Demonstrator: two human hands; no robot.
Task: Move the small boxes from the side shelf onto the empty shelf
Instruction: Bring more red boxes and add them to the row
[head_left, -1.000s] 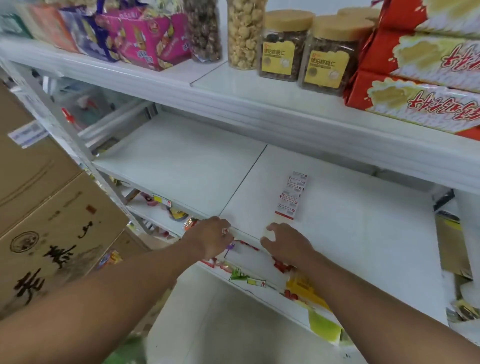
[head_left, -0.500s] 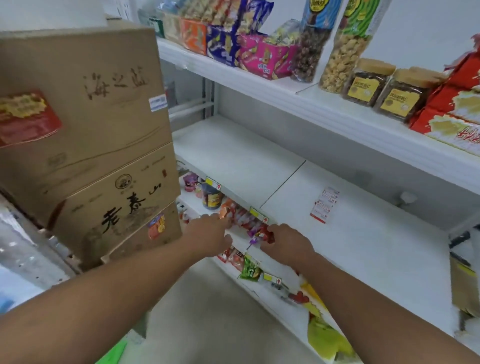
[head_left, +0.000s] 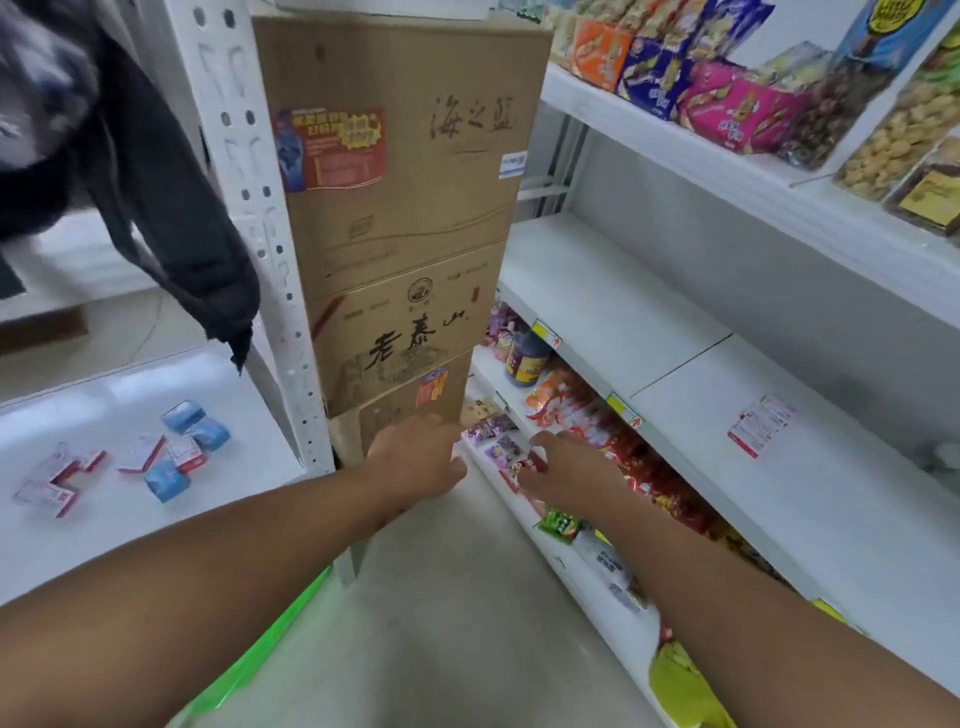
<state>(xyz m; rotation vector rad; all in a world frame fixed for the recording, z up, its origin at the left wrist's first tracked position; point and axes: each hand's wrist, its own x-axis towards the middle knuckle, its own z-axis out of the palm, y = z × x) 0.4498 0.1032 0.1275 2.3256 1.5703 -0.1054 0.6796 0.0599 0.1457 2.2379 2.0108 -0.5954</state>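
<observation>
White metal shelves flank stacked cardboard cartons. Small flat boxes lie scattered on the glossy left side shelf; one pack lies on the right shelf. Left hand and right hand seem relaxed, holding nothing.

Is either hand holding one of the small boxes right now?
No. Both the left hand and right hand are empty, and the small boxes lie untouched on the side shelf.
</observation>
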